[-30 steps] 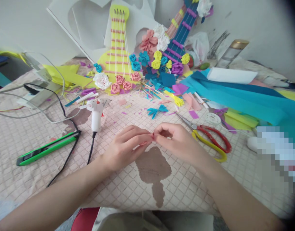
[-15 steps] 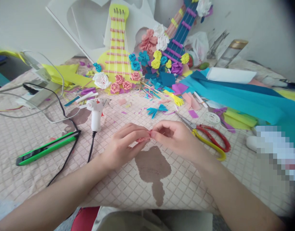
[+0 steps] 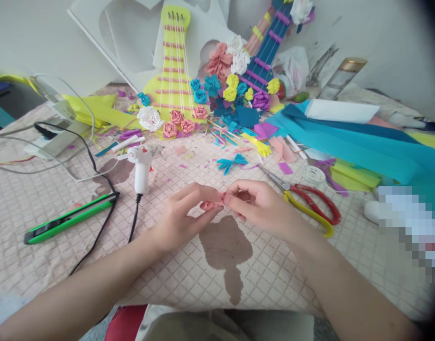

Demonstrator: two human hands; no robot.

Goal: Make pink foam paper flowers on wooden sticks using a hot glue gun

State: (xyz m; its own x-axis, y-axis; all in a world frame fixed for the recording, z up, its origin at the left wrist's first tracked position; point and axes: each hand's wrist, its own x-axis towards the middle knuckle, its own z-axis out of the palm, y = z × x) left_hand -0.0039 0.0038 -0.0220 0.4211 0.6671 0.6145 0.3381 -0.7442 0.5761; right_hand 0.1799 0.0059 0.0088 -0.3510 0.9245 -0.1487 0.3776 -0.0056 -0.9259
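Observation:
Between my two hands is a small pink crepe paper flower (image 3: 207, 205), mostly covered by fingers. My left hand (image 3: 184, 210) is closed around it from the left, thumb below and fingers above. My right hand (image 3: 255, 201) pinches the paper at its right side, fingertips touching those of my left. Close to my right hand lie scissors (image 3: 310, 208) with red and yellow handles. A blue paper bow-shaped piece (image 3: 232, 163) rests just beyond my hands. To the left stands a white hot glue gun (image 3: 142, 173).
A green utility knife (image 3: 70, 219) and black cord lie left, near a power strip (image 3: 49, 139). At the back lean a yellow paper guitar (image 3: 173, 71) and a blue one (image 3: 267, 52) with paper flowers. Blue crepe paper (image 3: 345, 142) and a white tape roll (image 3: 313, 174) lie right.
My left fingers have shifted and lifted slightly, so more of the pink flower shows. Both hands stay in nearly the same place.

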